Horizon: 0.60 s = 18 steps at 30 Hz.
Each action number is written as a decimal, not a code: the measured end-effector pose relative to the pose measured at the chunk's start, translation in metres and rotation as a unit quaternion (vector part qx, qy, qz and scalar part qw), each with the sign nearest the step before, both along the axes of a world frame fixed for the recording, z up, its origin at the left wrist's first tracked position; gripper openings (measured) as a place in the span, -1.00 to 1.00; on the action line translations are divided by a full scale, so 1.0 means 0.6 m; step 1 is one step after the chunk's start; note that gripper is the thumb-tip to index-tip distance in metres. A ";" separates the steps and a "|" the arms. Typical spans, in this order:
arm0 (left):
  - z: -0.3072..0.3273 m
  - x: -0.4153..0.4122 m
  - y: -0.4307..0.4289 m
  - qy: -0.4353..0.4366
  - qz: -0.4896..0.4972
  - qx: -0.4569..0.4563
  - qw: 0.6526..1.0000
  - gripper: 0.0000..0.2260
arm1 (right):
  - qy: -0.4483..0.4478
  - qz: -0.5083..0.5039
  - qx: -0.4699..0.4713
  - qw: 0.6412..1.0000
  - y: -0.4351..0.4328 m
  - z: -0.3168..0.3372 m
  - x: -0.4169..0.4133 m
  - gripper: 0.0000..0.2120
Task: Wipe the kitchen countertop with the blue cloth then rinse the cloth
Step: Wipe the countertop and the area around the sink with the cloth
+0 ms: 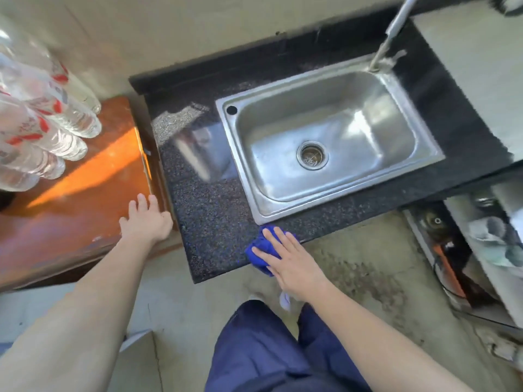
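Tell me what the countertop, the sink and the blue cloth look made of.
The countertop looks like polished dark speckled stone, probably granite, with glossy reflections. The sink looks like brushed stainless steel, going by its grey metallic sheen. The blue cloth is soft fabric, perhaps microfibre, and it bunches under the right hand.

I get bright daylight here: a hard orange sun stripe crosses the reddish-brown wooden table (93, 171), and glare whitens the speckled black stone countertop (173, 123) and the stainless steel sink (365, 123). Clear plastic bottles (48, 123) at left smear, straight edges bend, and the right side blurs.
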<state>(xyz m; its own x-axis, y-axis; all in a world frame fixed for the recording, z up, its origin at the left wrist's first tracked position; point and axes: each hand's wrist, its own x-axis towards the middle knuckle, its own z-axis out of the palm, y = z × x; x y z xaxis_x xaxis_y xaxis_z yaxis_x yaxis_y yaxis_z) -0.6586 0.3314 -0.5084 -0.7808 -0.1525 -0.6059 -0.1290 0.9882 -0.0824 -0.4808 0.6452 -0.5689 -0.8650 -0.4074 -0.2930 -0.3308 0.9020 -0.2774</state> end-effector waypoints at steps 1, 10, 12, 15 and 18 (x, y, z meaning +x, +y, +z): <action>0.005 0.003 0.013 0.010 -0.017 0.006 1.000 -0.46 | -0.011 -0.047 0.019 0.999 0.037 0.001 0.009 -0.44; 0.133 0.068 0.273 0.183 -0.256 0.158 0.936 -0.48 | 0.005 -0.409 -0.008 0.913 0.277 0.176 -0.013 -0.52; 0.163 0.062 0.319 0.198 -0.280 0.175 0.923 -0.47 | 0.043 -0.428 -0.058 0.901 0.287 0.225 -0.025 -0.53; 0.197 0.034 0.379 0.216 -0.291 0.206 0.909 -0.46 | 0.075 -0.432 -0.107 0.893 0.298 0.280 -0.048 -0.52; 0.211 0.003 0.426 0.231 -0.290 0.213 0.904 -0.46 | 0.086 -0.424 -0.140 0.891 0.318 0.300 -0.073 -0.51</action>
<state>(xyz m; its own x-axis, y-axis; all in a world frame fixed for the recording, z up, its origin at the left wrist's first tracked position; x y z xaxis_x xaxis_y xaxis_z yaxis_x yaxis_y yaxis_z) -0.6568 0.5868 -0.3818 -0.8390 0.5345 -0.1021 0.4982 0.8299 0.2511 -0.5247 0.8357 -0.3891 -0.9185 0.3783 -0.1153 0.3775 0.7515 -0.5411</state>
